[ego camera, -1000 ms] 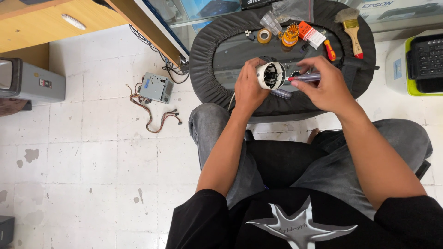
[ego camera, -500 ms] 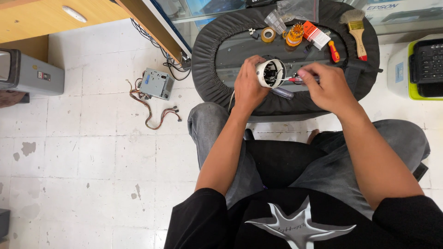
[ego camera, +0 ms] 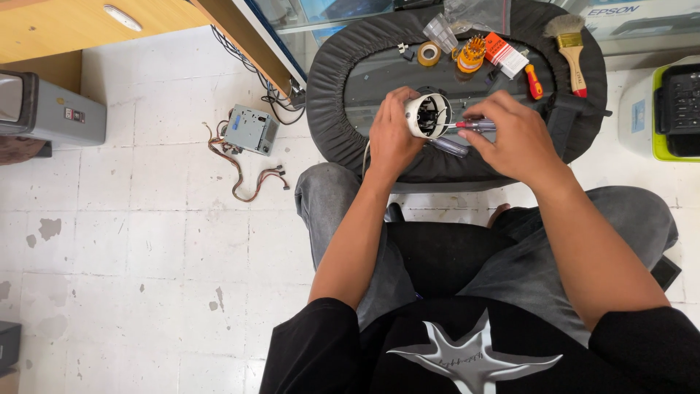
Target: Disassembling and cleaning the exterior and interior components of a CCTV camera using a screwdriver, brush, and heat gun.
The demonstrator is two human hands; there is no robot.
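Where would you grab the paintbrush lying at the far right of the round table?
Probably by the bare wooden handle of the paintbrush, coming from above. It lies flat with its bristles pointing away and its handle toward the person, and the red screwdriver lies apart on its left.

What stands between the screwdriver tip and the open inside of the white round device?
Nothing visible. The left hand holds the white round device open-side up, and the screwdriver in the right hand reaches its rim directly.
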